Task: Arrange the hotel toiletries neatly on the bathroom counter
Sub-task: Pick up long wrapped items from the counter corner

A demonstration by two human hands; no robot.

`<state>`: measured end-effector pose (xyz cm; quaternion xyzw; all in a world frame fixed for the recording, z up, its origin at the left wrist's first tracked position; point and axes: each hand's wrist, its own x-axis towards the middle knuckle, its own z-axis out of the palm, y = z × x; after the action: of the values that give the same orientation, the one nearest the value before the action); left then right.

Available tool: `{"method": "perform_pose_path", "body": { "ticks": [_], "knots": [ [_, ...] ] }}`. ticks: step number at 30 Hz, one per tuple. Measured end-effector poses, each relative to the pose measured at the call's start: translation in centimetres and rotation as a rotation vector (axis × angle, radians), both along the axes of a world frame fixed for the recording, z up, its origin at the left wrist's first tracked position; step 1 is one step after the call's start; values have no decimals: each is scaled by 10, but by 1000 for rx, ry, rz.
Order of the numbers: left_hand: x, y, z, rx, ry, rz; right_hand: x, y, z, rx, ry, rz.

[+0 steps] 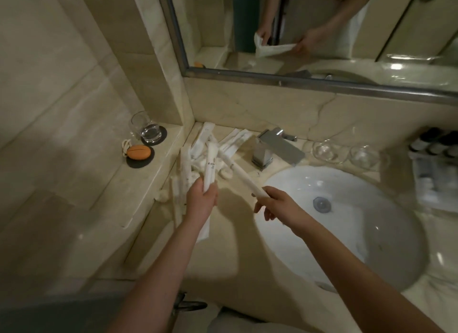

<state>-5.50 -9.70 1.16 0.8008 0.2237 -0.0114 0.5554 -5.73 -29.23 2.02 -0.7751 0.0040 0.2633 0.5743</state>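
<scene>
Left hand is curled round the lower end of a white toiletry packet, holding it upright above the counter's back left corner. Right hand pinches the near end of a longer white packet between thumb and fingers. That packet slants up and left, and its far end reaches the top of the upright one. Whether the 2 touch is unclear.

A wide framed mirror fills the back wall and reflects both hands and their packets. Below it runs a beige marble counter with a white oval basin set into it on the right. A loose pile of white packets lies in the back left corner, beneath the hands. A square chrome tap stands behind the basin. To its right sit 2 clear glass bowls, then a cluster of dark bottles at the far edge. On the raised ledge at left, a glass tumbler and an orange oval object each rest on a dark coaster.
</scene>
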Motion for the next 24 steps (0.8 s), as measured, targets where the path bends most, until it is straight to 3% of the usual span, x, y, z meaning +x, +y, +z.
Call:
{"method": "perform_pose_path", "body": {
  "ticks": [12,17,24],
  "knots": [
    [6,-169,47,-384,-31,-194,-57,-142,10,290,44,-221],
    [6,-223,49,-395,-2,-356,-82,-195,2,322,87,-282],
    [-5,-300,46,-285,2,-538,-111,-252,-13,159,98,-387]
  ]
}}
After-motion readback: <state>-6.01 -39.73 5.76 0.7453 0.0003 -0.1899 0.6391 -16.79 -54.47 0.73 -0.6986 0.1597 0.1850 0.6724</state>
